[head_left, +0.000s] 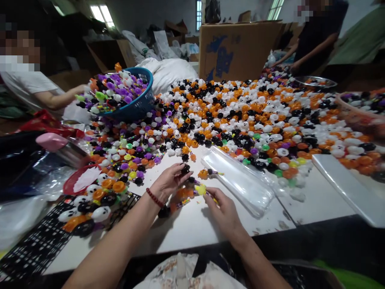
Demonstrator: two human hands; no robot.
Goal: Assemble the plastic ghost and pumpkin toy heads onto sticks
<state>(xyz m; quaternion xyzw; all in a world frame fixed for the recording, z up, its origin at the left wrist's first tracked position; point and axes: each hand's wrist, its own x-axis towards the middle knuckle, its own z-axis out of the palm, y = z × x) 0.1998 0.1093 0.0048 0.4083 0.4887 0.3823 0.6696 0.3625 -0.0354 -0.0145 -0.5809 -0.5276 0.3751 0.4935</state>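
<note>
My left hand (170, 182), with a dark red bead bracelet at the wrist, is closed on a small black-topped toy (185, 169). My right hand (222, 208) pinches a small toy with a yellow top (200, 189) and a narrow, colourful stem. Just beyond the fingers lies an orange pumpkin-topped toy (203, 173), its stem pointing right. More orange and black toys lie beneath my left hand, partly hidden by it. To the right of both hands is a stack of clear plastic bags (237, 180) on the white table (192, 237).
A large heap of toys (240, 108) covers the table's far side. A blue basket (144, 100) full of toys is tilted at the left, near a person's arm (64, 98). Nearer are a red dish (70, 182) and black mesh (39, 241). A second bag stack (349, 188) lies right.
</note>
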